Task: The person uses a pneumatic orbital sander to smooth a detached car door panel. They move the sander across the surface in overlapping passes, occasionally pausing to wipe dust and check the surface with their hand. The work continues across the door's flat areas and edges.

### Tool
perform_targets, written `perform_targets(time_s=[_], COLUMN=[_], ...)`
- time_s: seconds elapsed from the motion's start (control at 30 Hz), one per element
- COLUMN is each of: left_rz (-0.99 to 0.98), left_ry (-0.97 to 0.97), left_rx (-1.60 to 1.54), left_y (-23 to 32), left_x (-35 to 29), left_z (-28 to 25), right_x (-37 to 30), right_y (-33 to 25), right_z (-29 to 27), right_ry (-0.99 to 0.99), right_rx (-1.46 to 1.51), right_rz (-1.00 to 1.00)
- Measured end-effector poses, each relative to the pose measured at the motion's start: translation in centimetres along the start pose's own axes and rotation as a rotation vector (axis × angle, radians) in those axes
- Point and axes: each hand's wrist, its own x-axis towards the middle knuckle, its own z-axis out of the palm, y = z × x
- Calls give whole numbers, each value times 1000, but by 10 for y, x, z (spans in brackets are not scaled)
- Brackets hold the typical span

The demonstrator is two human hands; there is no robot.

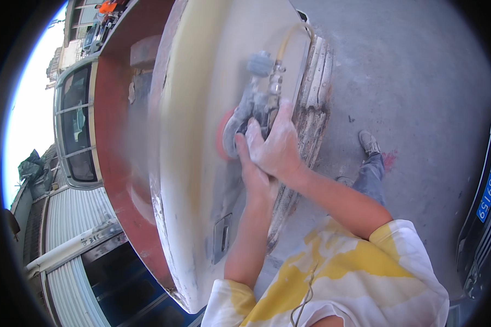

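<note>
An air sander (256,104), grey with dust, lies against a pale painted vehicle panel (210,87). Its pinkish-red round disc (222,136) touches the panel's surface. My right hand (276,143) wraps round the handle end, close to the metal hose fitting. Lower down, my left hand (247,158) grips the sander's head beside the disc, its fingertips partly hidden. Both hands are dusted white. A yellowish hose (285,41) runs from the fitting and curves over the panel's edge.
A recessed handle (221,238) sits low in the panel. Behind is a red truck bed (114,109) with a cab window. Along the near edge runs a worn ridged strip (314,92). My shoe (368,141) stands on grey concrete; a dark car (483,201) is at right.
</note>
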Motion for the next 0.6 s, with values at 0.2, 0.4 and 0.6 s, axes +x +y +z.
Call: perform_targets(time_s=[0.2,0.4,0.6], left_rz=[-73,-67,-68], left_ry=[147,-1,107], left_rx=[67,-31,29], left_y=[10,18,16], left_x=[-34,25,-2], left_z=[-10,27,15], right_x=[-39,36,-4], right_y=[1,-19,-20], right_z=[8,-3,0], right_ry=[24,110,49], right_rx=[63,-54,-44], right_rz=[-67,-133,-96])
